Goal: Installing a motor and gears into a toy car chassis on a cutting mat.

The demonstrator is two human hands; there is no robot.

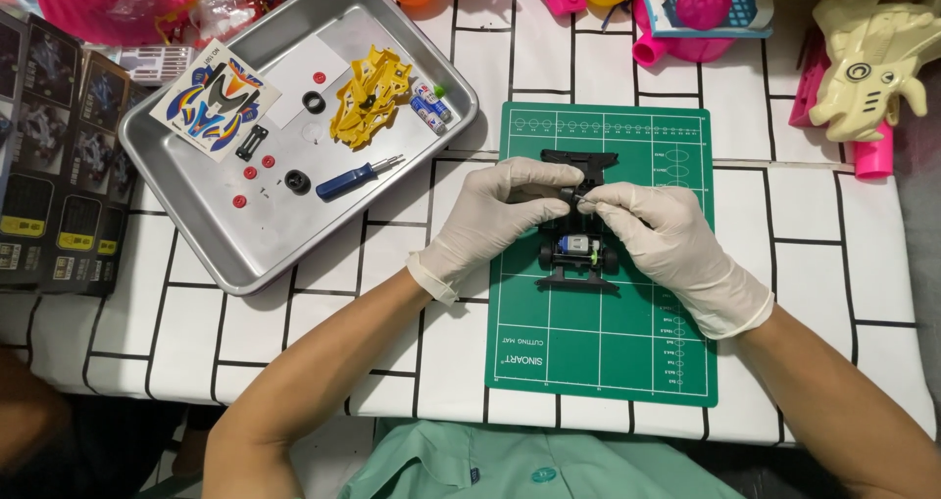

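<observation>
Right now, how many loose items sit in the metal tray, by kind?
Red hubs: 4
Black tyres: 2
Yellow car body: 1
Screwdriver: 1
Sticker sheet: 1
Batteries: 2
Black bracket: 1
Total in the tray: 12

White tablecloth (pixel 784 215) with black grid lines covers the table, evenly lit from above. Metal tray (pixel 206 234) on the left, dark boxes (pixel 54 156) at the left edge, bright plastic toys (pixel 872 68) along the far side. Floor below dark, possibly tiled.
</observation>
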